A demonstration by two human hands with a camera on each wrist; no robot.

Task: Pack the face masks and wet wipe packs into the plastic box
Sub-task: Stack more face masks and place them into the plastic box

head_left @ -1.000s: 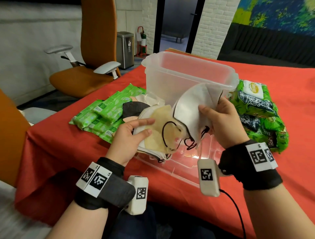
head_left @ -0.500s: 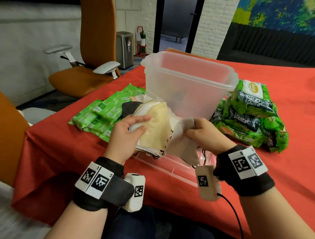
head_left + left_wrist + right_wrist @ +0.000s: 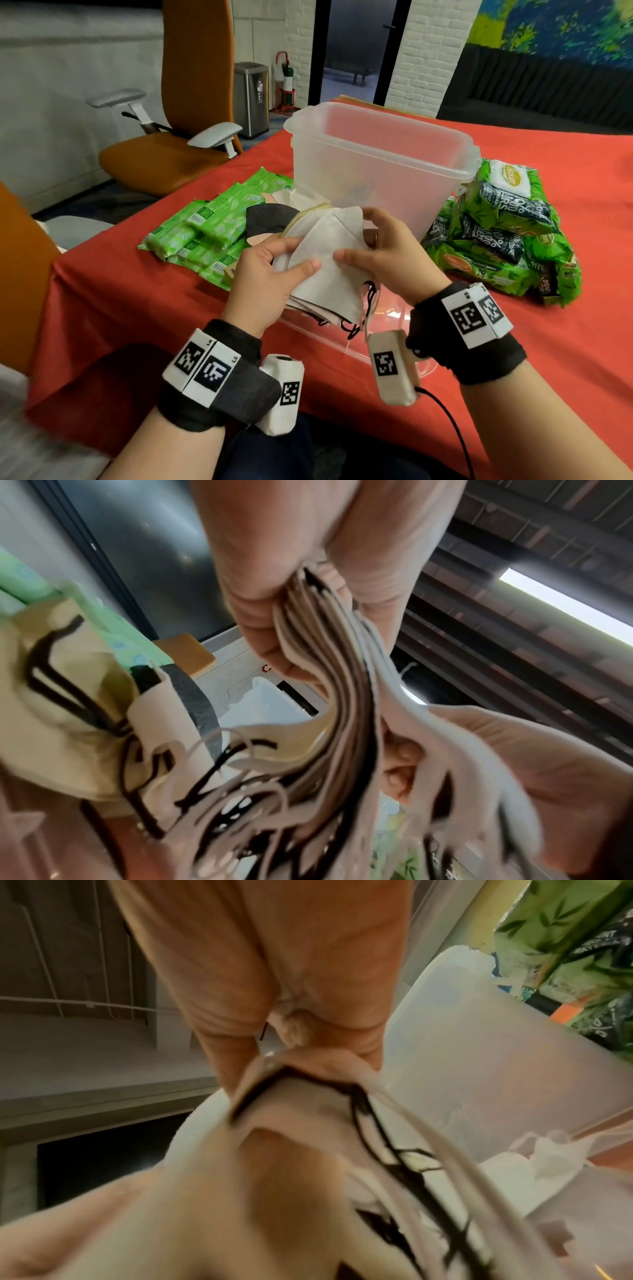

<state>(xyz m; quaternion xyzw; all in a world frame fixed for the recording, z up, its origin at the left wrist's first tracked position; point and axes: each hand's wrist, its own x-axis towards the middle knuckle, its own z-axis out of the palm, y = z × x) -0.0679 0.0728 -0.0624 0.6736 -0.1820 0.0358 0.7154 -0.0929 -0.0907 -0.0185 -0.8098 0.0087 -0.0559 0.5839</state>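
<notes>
Left hand (image 3: 270, 274) and right hand (image 3: 383, 253) both pinched stacked face masks (image 3: 325, 270), squaring edges, probably for dropping into plastic box (image 3: 383, 164) behind; wrist views blurred.

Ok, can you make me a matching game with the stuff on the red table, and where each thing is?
Things:
1. stack of face masks
2. plastic box
3. light green wipe packs
4. dark green wipe packs

Places:
A. left of the box
B. held in both hands
C. right of the box
D. standing open behind the hands

Pairs: 1-B, 2-D, 3-A, 4-C
</notes>
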